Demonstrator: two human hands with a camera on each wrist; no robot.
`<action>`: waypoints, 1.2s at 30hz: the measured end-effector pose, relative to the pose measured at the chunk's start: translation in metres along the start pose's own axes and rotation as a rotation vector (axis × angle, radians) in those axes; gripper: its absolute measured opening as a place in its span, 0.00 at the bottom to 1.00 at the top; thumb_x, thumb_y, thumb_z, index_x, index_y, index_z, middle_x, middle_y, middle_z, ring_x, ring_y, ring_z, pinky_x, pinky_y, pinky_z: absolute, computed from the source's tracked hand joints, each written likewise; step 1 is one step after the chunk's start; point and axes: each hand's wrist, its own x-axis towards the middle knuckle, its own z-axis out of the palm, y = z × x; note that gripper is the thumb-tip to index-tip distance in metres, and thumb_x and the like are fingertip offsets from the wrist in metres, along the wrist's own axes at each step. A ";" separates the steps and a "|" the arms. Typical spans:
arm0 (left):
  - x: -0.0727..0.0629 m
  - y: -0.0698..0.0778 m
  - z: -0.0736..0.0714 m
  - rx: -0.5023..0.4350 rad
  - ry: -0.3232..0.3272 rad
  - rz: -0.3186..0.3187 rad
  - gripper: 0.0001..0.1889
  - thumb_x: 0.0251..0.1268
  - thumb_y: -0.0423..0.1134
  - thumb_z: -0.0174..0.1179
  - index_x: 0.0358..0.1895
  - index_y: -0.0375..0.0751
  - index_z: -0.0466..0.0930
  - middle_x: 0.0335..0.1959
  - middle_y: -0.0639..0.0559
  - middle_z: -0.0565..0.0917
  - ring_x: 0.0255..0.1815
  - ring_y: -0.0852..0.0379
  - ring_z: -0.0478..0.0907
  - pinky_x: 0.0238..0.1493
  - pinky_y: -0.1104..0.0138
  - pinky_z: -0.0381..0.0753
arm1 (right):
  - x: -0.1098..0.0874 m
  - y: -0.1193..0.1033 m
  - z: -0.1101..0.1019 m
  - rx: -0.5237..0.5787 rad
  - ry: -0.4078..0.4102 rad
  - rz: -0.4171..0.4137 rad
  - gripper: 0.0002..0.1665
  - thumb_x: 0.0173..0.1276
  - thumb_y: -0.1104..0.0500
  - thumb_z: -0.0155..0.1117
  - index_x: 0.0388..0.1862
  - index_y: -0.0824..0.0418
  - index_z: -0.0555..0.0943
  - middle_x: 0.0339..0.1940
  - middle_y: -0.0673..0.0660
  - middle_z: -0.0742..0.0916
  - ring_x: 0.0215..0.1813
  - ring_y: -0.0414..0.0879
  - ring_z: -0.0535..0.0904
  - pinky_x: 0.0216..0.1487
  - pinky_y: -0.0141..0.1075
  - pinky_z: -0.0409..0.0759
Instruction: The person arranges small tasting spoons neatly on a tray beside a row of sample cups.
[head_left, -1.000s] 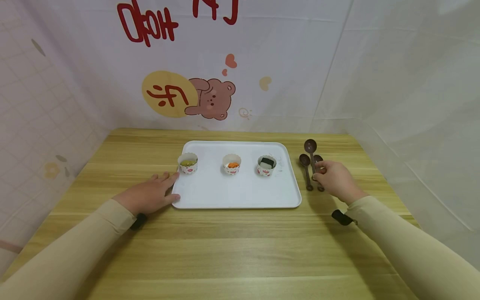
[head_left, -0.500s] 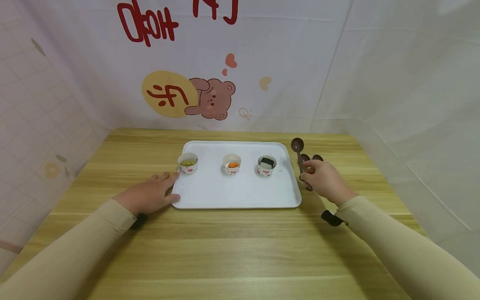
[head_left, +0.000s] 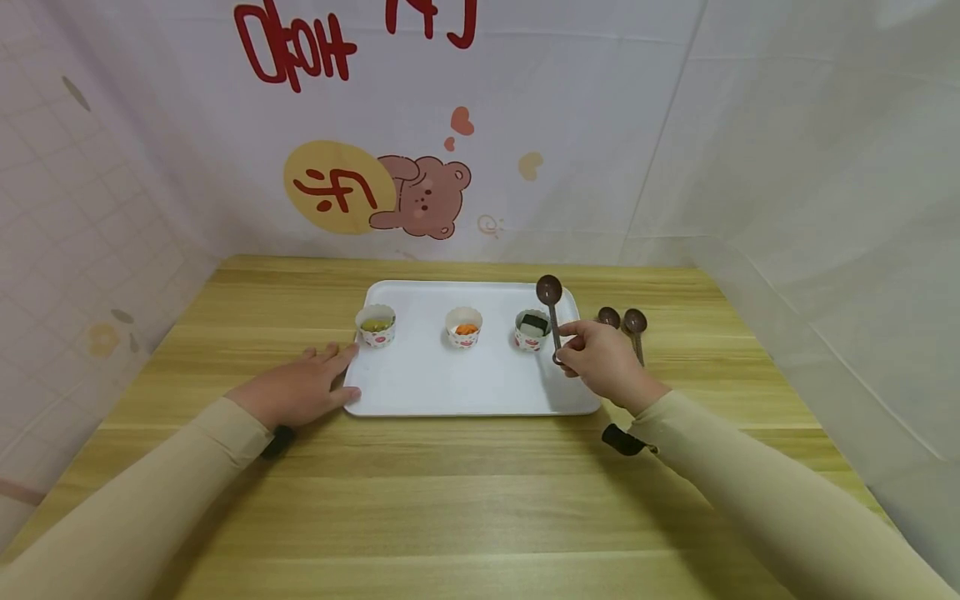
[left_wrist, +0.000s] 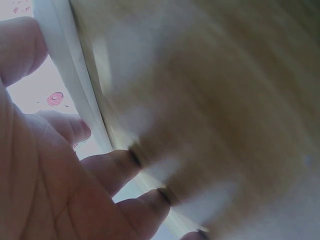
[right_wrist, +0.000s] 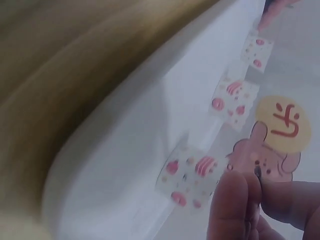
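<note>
My right hand [head_left: 603,360] pinches the handle of a brown measuring spoon [head_left: 550,291], its bowl pointing away from me above the right part of the white tray [head_left: 465,387]. Just left of the spoon stands a paper cup [head_left: 530,340] with dark and pale contents. At the tray's left edge rests my left hand [head_left: 300,392], fingers spread and touching the rim. Close to those fingers is a paper cup [head_left: 377,337] with green bits; a paper cup [head_left: 463,340] with orange bits stands mid-tray. In the right wrist view, finger and thumb [right_wrist: 232,205] meet on the thin handle.
Two more brown measuring spoons [head_left: 635,321] lie on the wooden table [head_left: 465,500] right of the tray, partly behind my right hand. A white printed cloth [head_left: 570,100] hangs behind the table, with pale cloth at both sides.
My right hand has moved left with the measuring spoon, from beside the other spoons to above the tray's right part. The left hand stays where it was.
</note>
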 end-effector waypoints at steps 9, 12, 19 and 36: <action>0.000 0.001 0.000 -0.008 0.006 0.006 0.44 0.81 0.64 0.50 0.85 0.37 0.51 0.82 0.22 0.55 0.78 0.13 0.52 0.75 0.28 0.59 | 0.003 -0.021 0.030 0.103 -0.045 -0.016 0.25 0.74 0.67 0.63 0.68 0.71 0.78 0.37 0.59 0.89 0.35 0.44 0.88 0.41 0.35 0.89; -0.001 0.001 -0.001 -0.008 -0.001 0.001 0.45 0.80 0.64 0.50 0.86 0.38 0.51 0.82 0.21 0.55 0.79 0.13 0.51 0.75 0.27 0.59 | 0.004 -0.027 0.038 0.115 -0.052 -0.027 0.24 0.73 0.67 0.64 0.67 0.71 0.78 0.37 0.58 0.89 0.36 0.44 0.88 0.41 0.34 0.88; -0.001 0.001 -0.002 0.000 -0.014 -0.008 0.46 0.80 0.66 0.49 0.86 0.37 0.50 0.82 0.21 0.55 0.79 0.13 0.51 0.74 0.27 0.60 | 0.006 -0.036 0.054 0.159 -0.074 -0.023 0.24 0.73 0.68 0.64 0.67 0.69 0.79 0.36 0.59 0.90 0.39 0.51 0.91 0.40 0.33 0.88; -0.002 0.002 -0.002 -0.007 -0.001 0.001 0.45 0.80 0.64 0.50 0.86 0.37 0.50 0.82 0.22 0.55 0.78 0.13 0.51 0.75 0.28 0.59 | 0.014 -0.060 0.094 0.182 -0.109 -0.013 0.18 0.71 0.69 0.66 0.59 0.68 0.84 0.33 0.57 0.90 0.29 0.40 0.86 0.32 0.29 0.81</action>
